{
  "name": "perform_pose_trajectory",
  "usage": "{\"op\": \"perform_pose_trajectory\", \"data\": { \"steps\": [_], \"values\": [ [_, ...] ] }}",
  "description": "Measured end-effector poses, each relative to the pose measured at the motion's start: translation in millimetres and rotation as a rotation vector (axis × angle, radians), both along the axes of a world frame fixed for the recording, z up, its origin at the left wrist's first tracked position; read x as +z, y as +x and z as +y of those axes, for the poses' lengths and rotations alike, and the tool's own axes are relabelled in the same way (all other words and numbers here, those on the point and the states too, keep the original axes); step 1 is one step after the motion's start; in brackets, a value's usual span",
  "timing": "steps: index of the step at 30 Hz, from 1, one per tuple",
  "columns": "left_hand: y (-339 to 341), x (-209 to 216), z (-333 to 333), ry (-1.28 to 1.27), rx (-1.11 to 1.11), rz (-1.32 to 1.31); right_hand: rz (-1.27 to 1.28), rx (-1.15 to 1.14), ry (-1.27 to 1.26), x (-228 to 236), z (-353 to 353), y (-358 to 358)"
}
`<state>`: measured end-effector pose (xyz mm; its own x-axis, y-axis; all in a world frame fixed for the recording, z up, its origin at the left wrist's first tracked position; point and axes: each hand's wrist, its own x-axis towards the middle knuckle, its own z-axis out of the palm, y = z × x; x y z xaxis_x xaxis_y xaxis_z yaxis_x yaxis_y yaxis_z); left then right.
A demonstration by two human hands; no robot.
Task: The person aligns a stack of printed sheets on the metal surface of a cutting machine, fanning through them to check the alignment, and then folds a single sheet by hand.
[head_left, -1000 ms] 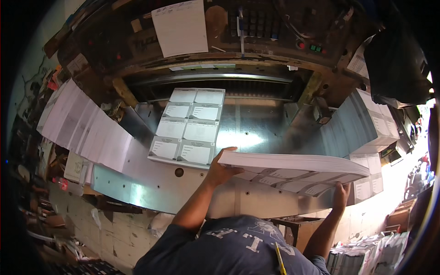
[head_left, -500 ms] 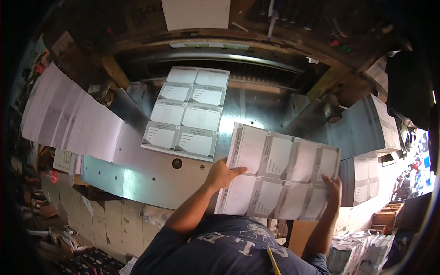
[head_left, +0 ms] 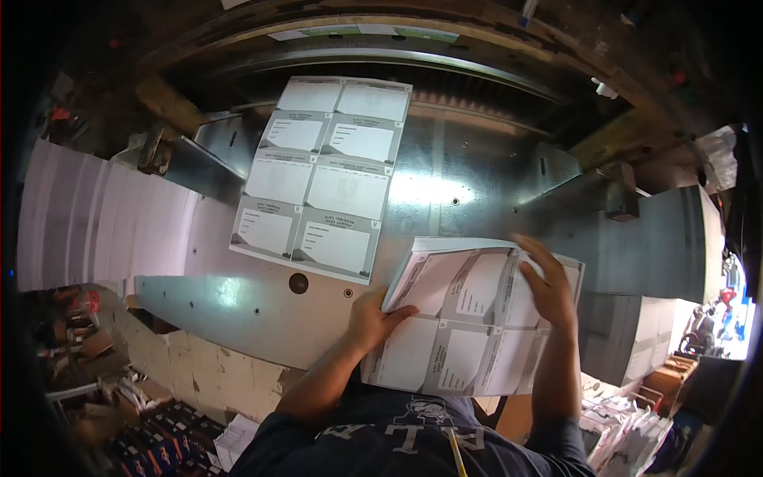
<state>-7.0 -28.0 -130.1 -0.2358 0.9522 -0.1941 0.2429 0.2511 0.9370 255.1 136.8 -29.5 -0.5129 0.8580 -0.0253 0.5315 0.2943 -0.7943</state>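
A thick stack of printed sheets (head_left: 469, 318), marked with grey and white panels, is held tilted in front of my body. My left hand (head_left: 372, 322) grips its left edge, thumb on top and the other fingers underneath. My right hand (head_left: 550, 286) is at the far edge toward the right, its fingers bent over the sheets there. The far left edge of the stack looks thick, its pages slightly fanned. A second stack of similar printed sheets (head_left: 350, 187) lies flat on the metal table (head_left: 429, 215), left of and beyond the held one.
Tall piles of paper stand at the left (head_left: 103, 215) and at the right (head_left: 652, 246). Metal side guides (head_left: 211, 155) and a dark machine bar (head_left: 350, 56) border the table's far side. Round holes dot its surface. Bundles of paper (head_left: 616, 421) lie low at the right.
My right hand has moved from the stack's right edge to its far edge. The held sheets have shifted slightly nearer and now bend. The view has tilted a little.
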Motion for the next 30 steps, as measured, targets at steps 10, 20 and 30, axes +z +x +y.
{"op": "perform_pose_trajectory", "data": {
  "steps": [10,20,30],
  "values": [
    [2,-3,0,-0.088,0.007,-0.058,0.017,0.806,-0.746,-43,103,-131],
    [6,-8,0,-0.125,0.019,0.008,0.138,0.752,-0.916,-54,101,-130],
    [7,-8,0,-0.070,0.018,0.049,-0.023,0.684,-0.615,-43,97,-135]
  ]
}}
